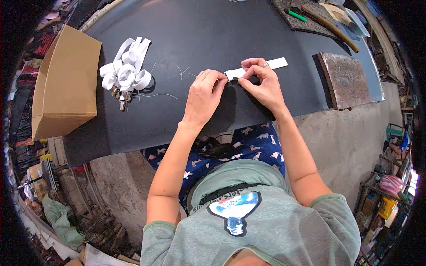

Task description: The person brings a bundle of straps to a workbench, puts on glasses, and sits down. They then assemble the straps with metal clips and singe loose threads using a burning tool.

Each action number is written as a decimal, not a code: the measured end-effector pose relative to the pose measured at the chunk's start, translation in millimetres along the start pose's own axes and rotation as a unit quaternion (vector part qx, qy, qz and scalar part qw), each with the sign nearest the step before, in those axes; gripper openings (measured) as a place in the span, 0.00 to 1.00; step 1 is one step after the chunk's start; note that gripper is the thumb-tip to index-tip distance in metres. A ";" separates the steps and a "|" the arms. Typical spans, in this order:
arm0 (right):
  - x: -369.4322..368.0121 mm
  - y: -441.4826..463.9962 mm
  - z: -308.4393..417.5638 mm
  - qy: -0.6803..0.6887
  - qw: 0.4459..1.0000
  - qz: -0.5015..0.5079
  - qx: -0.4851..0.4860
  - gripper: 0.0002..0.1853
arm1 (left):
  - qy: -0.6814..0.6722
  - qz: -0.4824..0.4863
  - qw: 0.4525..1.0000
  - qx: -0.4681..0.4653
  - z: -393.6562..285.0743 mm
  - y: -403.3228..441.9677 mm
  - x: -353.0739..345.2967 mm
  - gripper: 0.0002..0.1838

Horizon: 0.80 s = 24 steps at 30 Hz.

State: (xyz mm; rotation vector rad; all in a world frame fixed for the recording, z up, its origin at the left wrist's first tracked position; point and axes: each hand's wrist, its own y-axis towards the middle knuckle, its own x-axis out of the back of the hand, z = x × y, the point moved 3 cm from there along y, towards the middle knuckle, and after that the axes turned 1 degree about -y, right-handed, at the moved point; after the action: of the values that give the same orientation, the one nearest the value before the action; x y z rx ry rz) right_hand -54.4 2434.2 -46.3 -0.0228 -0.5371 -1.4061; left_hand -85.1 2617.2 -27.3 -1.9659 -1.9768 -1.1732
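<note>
A white strap (276,63) lies across the dark tabletop, its free end pointing right. My left hand (205,95) pinches the left end of the strap, where a small dark and metallic piece shows between the hands. My right hand (262,84) is closed on the strap's near edge, thumb and index finger together beside that piece. The fingertips hide most of the small piece. To the left, a pile of looped white straps (126,73) with metal clips (122,98) rests on the table.
An open cardboard box (71,80) stands at the table's left edge. Loose threads (159,95) lie near the pile. At the right are a rusty metal block (345,80), a hammer (330,27) and a green marker (296,16) on a stone slab.
</note>
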 end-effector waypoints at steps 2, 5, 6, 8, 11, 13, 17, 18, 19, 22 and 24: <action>-0.3 -0.1 0.2 -0.002 1.000 -0.002 0.004 0.07 | 0.005 -0.002 1.000 -0.004 0.9 -0.2 -0.5 0.04; -0.8 -0.3 0.8 -0.005 1.000 -0.002 0.006 0.07 | -0.003 -0.004 1.000 -0.005 0.1 0.1 -0.4 0.04; -0.8 -0.4 1.0 -0.006 1.000 -0.002 0.006 0.07 | -0.004 -0.006 1.000 -0.008 0.7 0.1 -0.7 0.04; -0.6 -0.2 1.9 -0.015 1.000 0.000 0.014 0.07 | -0.013 -0.004 1.000 0.001 0.3 0.0 -0.7 0.04; 0.0 0.0 0.4 -0.018 1.000 -0.001 0.023 0.07 | -0.029 -0.004 0.999 0.033 -2.5 1.5 1.8 0.03; -0.6 0.6 -3.9 0.009 1.000 -0.003 0.017 0.07 | -0.024 -0.018 0.998 0.054 0.4 3.1 8.4 0.04; -1.7 -0.1 -6.1 0.115 0.993 -0.002 -0.025 0.05 | 0.071 -0.085 0.992 0.054 19.1 8.1 42.2 0.03; -0.3 -0.1 -2.2 0.133 0.990 -0.005 -0.034 0.05 | 0.098 -0.087 0.990 0.058 26.2 8.3 50.6 0.04; 0.5 0.5 -2.7 0.150 0.988 -0.005 -0.040 0.05 | 0.140 -0.079 0.986 0.051 35.4 7.3 56.9 0.05; 2.4 0.0 -6.7 0.213 0.974 -0.013 -0.073 0.05 | 0.173 -0.026 0.983 0.061 41.0 7.4 65.4 0.14; 4.1 0.1 -11.4 0.265 0.958 -0.024 -0.111 0.05 | 0.134 -0.019 0.990 0.030 31.9 11.0 58.1 0.18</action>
State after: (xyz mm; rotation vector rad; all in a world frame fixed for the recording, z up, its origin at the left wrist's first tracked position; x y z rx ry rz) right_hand -50.1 2426.7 -54.8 0.1848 0.0666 -1.4403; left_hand -70.5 2680.8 -11.0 -1.6492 -1.8963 -1.2918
